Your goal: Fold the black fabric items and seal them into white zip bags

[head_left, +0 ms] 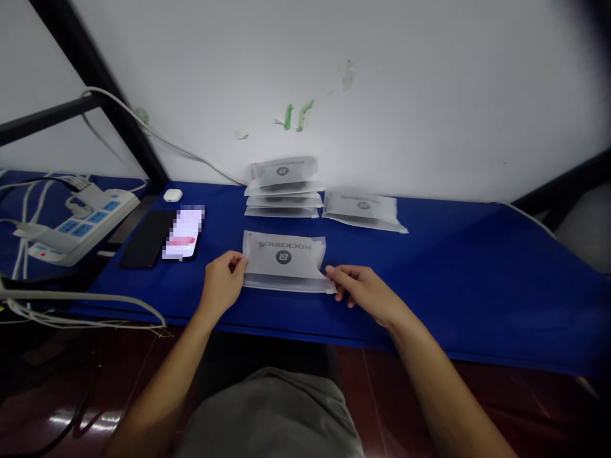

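Note:
A frosted zip pouch [284,270] printed ROCKBROS lies on the blue table in front of me, its lettering upside down to my view. My left hand [224,280] pinches its left edge between thumb and fingers. At the lower right corner, by the zip slider, my right hand [358,286] grips the pouch with thumb and forefinger. Behind it sits a stack of similar pouches [284,181], and another pouch [361,210] lies to the right of that stack.
Left of the pouch are a lit phone [184,234], a dark phone [149,240] and a white earbud case [172,195]. A power strip [90,222] with cables stands at the far left. The wall [405,114] rises behind the blue table [477,273].

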The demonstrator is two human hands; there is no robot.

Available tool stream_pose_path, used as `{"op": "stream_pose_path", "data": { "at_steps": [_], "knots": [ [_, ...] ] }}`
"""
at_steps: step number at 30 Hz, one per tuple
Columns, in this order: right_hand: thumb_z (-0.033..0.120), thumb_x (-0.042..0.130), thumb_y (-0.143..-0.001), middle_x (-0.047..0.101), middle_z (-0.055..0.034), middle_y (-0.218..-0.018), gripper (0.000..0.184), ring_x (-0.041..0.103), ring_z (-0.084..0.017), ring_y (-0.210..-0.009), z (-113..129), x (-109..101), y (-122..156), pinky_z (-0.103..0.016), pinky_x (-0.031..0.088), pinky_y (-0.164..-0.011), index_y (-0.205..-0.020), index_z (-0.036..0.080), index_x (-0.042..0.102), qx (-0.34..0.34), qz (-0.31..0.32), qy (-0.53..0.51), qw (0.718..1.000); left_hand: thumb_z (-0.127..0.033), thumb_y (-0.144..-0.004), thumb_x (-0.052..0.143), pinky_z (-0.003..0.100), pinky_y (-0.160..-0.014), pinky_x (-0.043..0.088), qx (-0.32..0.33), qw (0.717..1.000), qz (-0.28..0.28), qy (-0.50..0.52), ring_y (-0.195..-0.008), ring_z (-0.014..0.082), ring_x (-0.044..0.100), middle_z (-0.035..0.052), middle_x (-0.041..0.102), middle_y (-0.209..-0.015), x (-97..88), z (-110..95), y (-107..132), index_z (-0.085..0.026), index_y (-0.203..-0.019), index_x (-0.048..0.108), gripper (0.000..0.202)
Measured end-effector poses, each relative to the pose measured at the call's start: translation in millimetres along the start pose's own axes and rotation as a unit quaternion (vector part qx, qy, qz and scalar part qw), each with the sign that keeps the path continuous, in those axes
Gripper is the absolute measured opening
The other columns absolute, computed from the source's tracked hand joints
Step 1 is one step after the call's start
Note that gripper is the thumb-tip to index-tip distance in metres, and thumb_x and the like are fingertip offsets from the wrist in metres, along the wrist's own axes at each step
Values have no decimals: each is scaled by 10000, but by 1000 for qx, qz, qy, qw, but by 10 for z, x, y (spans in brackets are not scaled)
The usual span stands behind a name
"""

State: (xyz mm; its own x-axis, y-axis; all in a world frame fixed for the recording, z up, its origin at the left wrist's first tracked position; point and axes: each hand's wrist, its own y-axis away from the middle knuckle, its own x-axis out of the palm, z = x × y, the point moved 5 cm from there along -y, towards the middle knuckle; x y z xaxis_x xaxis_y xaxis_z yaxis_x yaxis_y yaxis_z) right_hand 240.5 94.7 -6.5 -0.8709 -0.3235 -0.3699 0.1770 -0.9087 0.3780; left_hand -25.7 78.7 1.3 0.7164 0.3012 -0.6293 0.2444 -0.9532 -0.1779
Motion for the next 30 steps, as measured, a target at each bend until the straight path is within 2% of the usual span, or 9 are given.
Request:
{"op": "stream_pose_path", "data": {
  "at_steps": [2,5,11,18,24,30],
  "knots": [
    [547,549,-800,588,-19,-619,406,532,-113,-551,-2,14,32,-223,378,-451,-630,179,576,4,10,-2,1000,-289,-809,526,295,-639,457,-4,1000,-3,-5,-608,157,598,18,664,-656,-1,-1,12,-192,-735,633,162],
    [492,576,-802,628,-32,-668,353,535,-102,-556,-16,29,74,-216,388,-461,-661,169,600,-3,28,-2,1000,-290,-816,524,300,-645,455,-11,1000,-4,-8,-629,164,610,26,676,-683,-2,6,25,-187,-752,637,165],
    [390,586,-797,629,-22,-670,247,534,-95,-563,-88,5,59,-218,393,-491,-694,168,614,-24,1,-29,999,-283,-812,542,297,-640,450,7,1000,-5,-16,-620,161,603,20,668,-671,7,2,23,-192,-748,634,145],
    [458,631,-737,599,4,-630,288,501,-95,-537,-76,1,64,-235,390,-511,-687,176,600,-69,-40,-74,994,-311,-829,517,290,-673,450,14,999,-33,-11,-678,165,611,18,675,-717,-67,-68,52,-191,-783,641,179],
    [483,636,-761,596,2,-639,305,519,-114,-571,54,-122,130,-255,410,-556,-719,182,610,-136,-76,-74,985,-324,-829,526,277,-678,450,33,996,-77,19,-677,154,603,9,671,-731,-182,-258,26,-191,-796,646,182],
    [477,618,-763,600,-11,-633,289,524,-126,-565,360,-330,56,-265,406,-539,-704,195,599,-167,-120,-53,977,-309,-843,513,269,-675,448,62,990,-122,42,-691,152,601,15,673,-753,-217,-518,-213,-184,-814,645,184]
  ]
}}
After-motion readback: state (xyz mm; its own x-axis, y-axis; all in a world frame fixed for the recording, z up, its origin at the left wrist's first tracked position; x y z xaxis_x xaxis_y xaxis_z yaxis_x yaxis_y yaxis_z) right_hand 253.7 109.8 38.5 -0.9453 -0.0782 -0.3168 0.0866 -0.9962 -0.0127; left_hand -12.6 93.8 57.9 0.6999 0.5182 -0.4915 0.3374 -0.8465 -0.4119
